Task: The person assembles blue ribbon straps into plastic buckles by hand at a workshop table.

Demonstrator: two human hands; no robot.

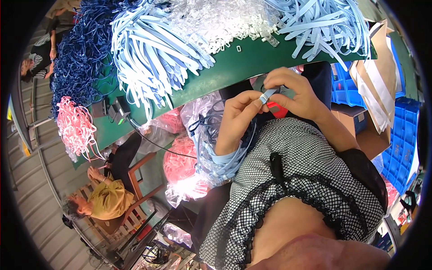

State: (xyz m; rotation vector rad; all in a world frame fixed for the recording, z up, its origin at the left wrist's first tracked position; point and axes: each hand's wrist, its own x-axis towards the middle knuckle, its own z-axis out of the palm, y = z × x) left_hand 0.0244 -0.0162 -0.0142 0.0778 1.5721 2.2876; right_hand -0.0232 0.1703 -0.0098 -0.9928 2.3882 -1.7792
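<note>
Head camera: left hand point(243, 110) and right hand point(292, 90) meet at the centre of the frame, fingers bent; the left is pinched, thumb against forefinger, on a light blue strap point(271, 93) with a small pale fitting point(263, 98), and the right grips the same strap farther up, its fingers curled nearly to the thumb. Below and left of the hands, light blue straps and dark blue cords are bunched with clear plastic point(209, 101) beside the left forearm; whether they loop around it cannot be determined. Clear bagging at centre left encloses pink bundles point(180, 157). Blue crates point(400, 144) stand at the right side, contents largely hidden, with a cardboard box point(378, 139) beside them and brown and white sheets point(373, 76) above. Green table point(211, 81) carries, from upper left to upper right, a navy cord heap point(83, 54), a light blue strap pile point(157, 54), clear and white plastic pieces point(229, 24) and a second light blue pile point(319, 27), some ends overhanging the edge. Its near edge slants from upper right to lower left, passing just above the hands. Between piles and edge, a strip of green top shows at upper centre, with one loose white piece point(239, 48) near the heap.
</note>
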